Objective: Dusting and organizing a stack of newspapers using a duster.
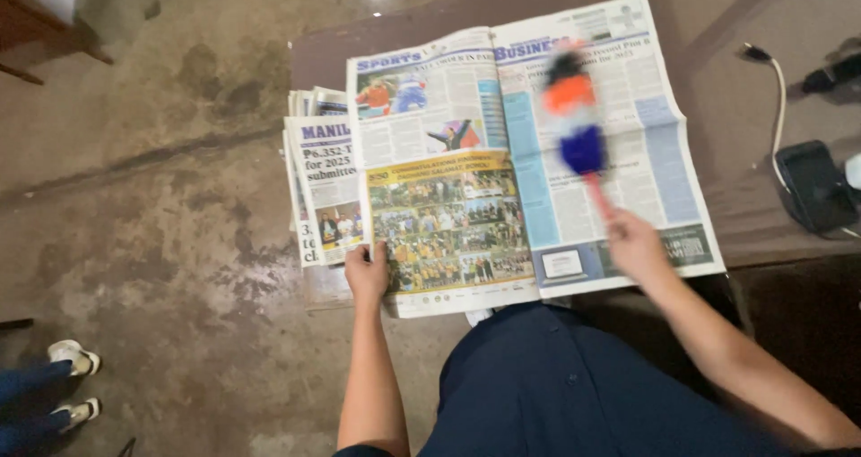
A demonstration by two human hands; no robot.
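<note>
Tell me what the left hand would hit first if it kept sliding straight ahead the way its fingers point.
The left hand grips the near edge of the open newspaper, fingers pointing away from the body. Going straight on, it would likely run up that page, beside the folded newspapers; depth is unclear.

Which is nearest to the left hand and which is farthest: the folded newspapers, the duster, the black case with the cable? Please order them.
Measured from the left hand, which holds the open newspaper at its bottom edge:
1. Folded newspapers, just above the hand, on the table's left side.
2. Duster, blurred, over the right page, held by the right hand.
3. Black case, far right on the table.
</note>
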